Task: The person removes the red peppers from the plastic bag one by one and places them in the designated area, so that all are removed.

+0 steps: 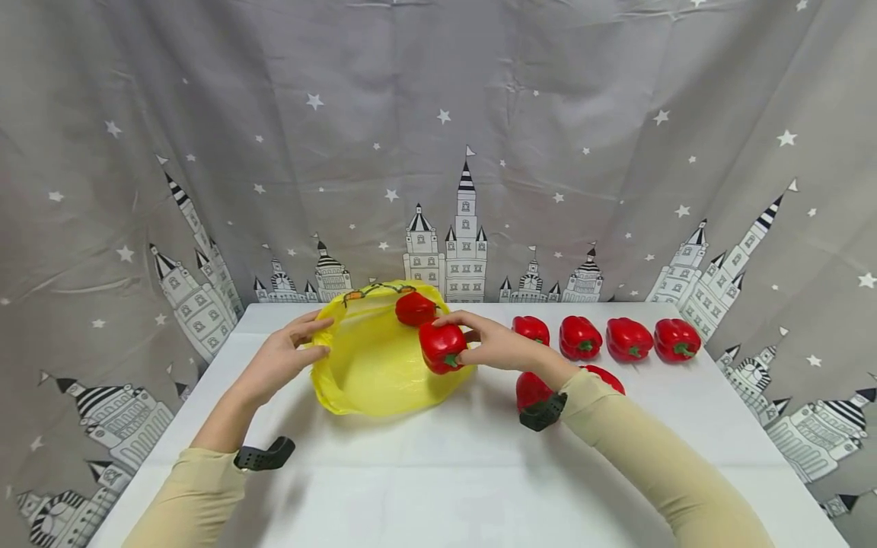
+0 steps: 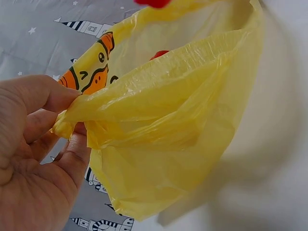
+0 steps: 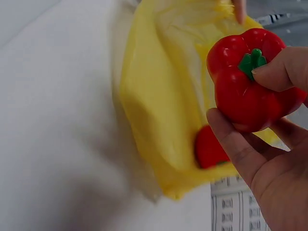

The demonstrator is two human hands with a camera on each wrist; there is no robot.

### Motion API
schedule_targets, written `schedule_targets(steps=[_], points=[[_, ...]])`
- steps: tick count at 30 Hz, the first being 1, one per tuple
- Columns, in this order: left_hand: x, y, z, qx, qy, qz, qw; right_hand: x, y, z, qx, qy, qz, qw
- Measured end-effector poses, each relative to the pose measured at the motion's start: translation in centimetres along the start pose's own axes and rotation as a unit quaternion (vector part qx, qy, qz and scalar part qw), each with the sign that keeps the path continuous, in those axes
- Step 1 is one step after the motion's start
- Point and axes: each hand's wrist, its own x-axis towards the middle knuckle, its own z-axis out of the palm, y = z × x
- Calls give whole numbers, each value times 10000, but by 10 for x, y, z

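Note:
A yellow plastic bag [image 1: 384,373] lies on its side on the white table, its mouth spread wide. My left hand [image 1: 284,358] pinches the left edge of that mouth between thumb and fingers; in the left wrist view the gathered film [image 2: 72,115] shows between them. My right hand [image 1: 489,342] grips a red bell pepper [image 1: 441,346] with a green stem, held over the bag's right side. In the right wrist view my thumb presses beside the stem of this pepper [image 3: 250,82]. Another red bell pepper [image 1: 414,309] rests inside the bag near its far side.
To the right stands a back row of red bell peppers, among them one [image 1: 580,338] and the end one [image 1: 677,340]. Nearer, another pepper [image 1: 531,390] is partly covered by my right forearm. A grey curtain [image 1: 438,152] with castles hangs behind the table [image 1: 425,487].

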Motion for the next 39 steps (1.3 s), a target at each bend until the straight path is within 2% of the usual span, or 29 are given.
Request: schedule_targets(steps=[6, 11, 14, 20, 28, 31, 39], points=[[1, -1, 0, -21, -21, -34, 10000, -30, 4, -25, -253, 553, 384, 9974], [0, 1, 0, -64, -35, -79, 9999, -53, 10, -41, 33, 777, 670, 9947], [0, 2, 0, -91, -45, -79, 9999, -66, 14, -51, 166, 878, 650, 9939], [1, 1, 0, -109, -65, -113, 9999, -96, 25, -75, -197, 1140, 597, 9915], [0, -1, -1, -66, -70, -154, 9998, -134, 34, -104, -159, 1411, 572, 9882], [0, -2, 0, -58, -85, -165, 9998, -149, 38, -113, -290, 1574, 576, 9854], [1, -2, 0, -80, -85, -102, 9999, -187, 57, -130, -220, 1927, 550, 9795]])
